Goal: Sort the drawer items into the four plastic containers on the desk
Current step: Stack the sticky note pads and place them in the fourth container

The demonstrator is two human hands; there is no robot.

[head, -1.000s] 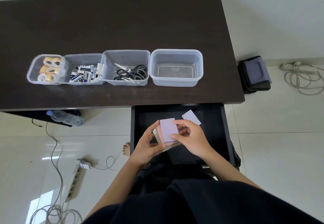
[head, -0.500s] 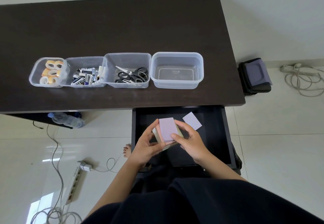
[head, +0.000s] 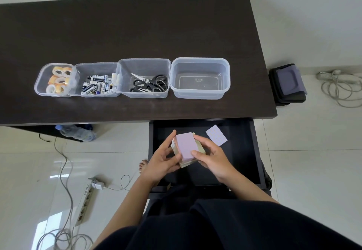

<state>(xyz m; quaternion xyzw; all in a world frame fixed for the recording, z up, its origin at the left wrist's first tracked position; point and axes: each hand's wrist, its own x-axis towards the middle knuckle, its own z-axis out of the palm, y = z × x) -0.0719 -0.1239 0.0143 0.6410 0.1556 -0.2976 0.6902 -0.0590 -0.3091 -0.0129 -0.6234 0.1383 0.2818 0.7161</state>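
Over the open black drawer (head: 242, 163) I hold a stack of note pads (head: 186, 146), pale purple on top. My left hand (head: 163, 160) grips its left side and my right hand (head: 212, 157) its right side. One loose pale card (head: 216, 135) lies in the drawer's far right part. Four clear plastic containers stand in a row on the dark desk (head: 137, 34): tape rolls (head: 57, 79) at the left, then batteries (head: 98, 85), then scissors (head: 149, 83), and an empty container (head: 199, 78) at the right.
A black case (head: 288, 83) lies on the floor right of the desk, with coiled cable (head: 340, 85) beyond it. Under the desk at the left lie a water bottle (head: 77, 132), a power strip (head: 86, 200) and cables. My bare foot (head: 143, 166) shows beside the drawer.
Both hands have kept hold of the pad stack over the drawer, shifting their fingers a little. The camera has tilted slightly, so the desk sits lower in view.
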